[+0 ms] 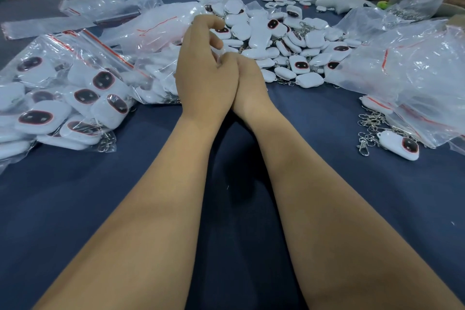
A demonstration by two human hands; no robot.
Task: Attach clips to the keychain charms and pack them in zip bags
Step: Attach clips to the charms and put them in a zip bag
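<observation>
Head view shows the person's two bare forearms reaching forward over the dark blue cloth worktop (327,113), wrists pressed side by side at the centre. Left hand (203,68) sits slightly higher and farther, its fingers curled loosely inward with a gap under the bent index finger; right hand (247,80) is tucked against it, fingers folded out of sight. Whether either hand grips anything cannot be told, since the fingertips hide whatever lies between them.

The heap of white rounded plastic keychain charms with dark oval faces (284,43) lies just beyond and to the right of the hands, touching the fingertip zone on its near-left edge, so the right hand looks nearer to most of it. The heap spreads left to right across the far middle. Loose silver metal clips (370,131) lie well to the right, near one stray charm. Clear zip bags already filled with charms (68,100) rest at near left, closer to the left hand; crumpled clear plastic bags with red seal strips (412,75) sit at right.
</observation>
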